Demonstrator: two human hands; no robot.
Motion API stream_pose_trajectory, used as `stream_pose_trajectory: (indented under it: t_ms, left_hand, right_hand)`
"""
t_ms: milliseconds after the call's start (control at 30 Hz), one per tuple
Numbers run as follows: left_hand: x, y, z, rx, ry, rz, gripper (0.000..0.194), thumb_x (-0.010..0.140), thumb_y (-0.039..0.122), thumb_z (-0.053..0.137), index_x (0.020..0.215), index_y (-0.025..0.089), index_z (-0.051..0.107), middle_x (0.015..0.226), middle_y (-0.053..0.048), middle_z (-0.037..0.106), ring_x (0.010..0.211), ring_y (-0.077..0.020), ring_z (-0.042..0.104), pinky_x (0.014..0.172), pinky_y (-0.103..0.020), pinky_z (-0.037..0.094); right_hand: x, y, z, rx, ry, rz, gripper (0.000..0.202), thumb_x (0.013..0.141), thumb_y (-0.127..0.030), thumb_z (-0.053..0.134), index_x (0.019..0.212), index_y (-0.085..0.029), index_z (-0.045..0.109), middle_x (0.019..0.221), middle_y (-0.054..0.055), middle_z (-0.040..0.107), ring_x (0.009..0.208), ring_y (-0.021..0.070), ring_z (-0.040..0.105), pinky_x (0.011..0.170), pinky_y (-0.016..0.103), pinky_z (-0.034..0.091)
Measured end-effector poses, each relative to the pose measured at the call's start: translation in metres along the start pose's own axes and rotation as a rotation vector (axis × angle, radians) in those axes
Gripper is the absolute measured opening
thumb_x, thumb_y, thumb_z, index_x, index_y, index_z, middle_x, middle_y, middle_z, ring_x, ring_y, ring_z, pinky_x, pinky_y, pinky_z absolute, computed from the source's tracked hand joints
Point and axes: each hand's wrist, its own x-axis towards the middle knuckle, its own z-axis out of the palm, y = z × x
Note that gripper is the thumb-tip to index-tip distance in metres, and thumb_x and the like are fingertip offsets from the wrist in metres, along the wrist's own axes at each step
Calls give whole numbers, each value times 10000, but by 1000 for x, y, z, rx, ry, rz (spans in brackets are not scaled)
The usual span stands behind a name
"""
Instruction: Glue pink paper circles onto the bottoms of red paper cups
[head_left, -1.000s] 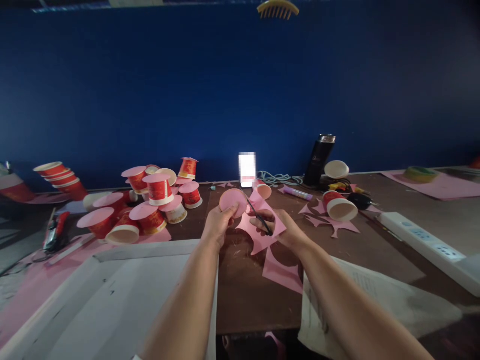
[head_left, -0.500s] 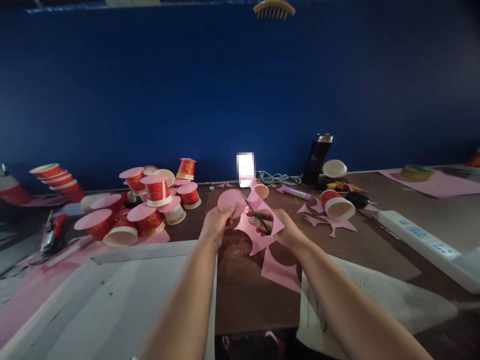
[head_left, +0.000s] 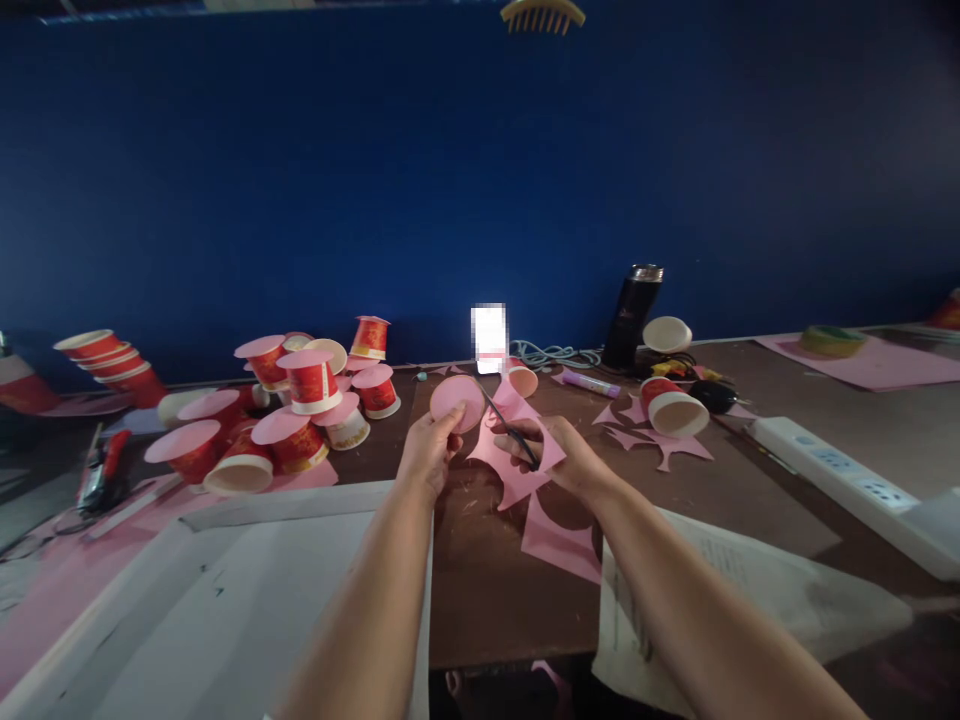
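My left hand pinches a round pink paper disc by its lower edge, thumb on top. In my right hand are dark scissors, whose blades point up and left toward the disc's right edge. A cut pink paper scrap hangs by the right hand. Below the hands, more pink offcuts lie on the brown table. Part of the right fingers is hidden behind the paper and scissors.
Red paper cups with pink discs cluster at the left, beside a white box. Behind the hands stands a bright phone. A black bottle, tipped cup and white power strip are at the right.
My left hand and the disc have shifted slightly left and up, and the disc looks turned a little. The scissors are still in my right hand.
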Motion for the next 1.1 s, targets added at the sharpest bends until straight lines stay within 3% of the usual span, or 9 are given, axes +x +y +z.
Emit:
stream_pose_trajectory:
  t_ms: [333,1100]
  left_hand:
    - [3,-4,-4,179,-37,74,412,561,454,800,660,136,557,540,42,494,459,-50,416,457,-198,290]
    - [0,0,-3,72,-34,-2,439,516,436,830,676,148,540,541,54,502,446,-39,424,454,-188,300]
  right_hand:
    - [3,10,-2,-77,31,-69,446,725,-468,717,1027,-140,727,677,33,642,579,126,567,560,257,444]
    - [2,7,-2,-66,38,-65,475,707,-505,717,1026,-153,735,689,30,645,539,110,540,515,241,431]
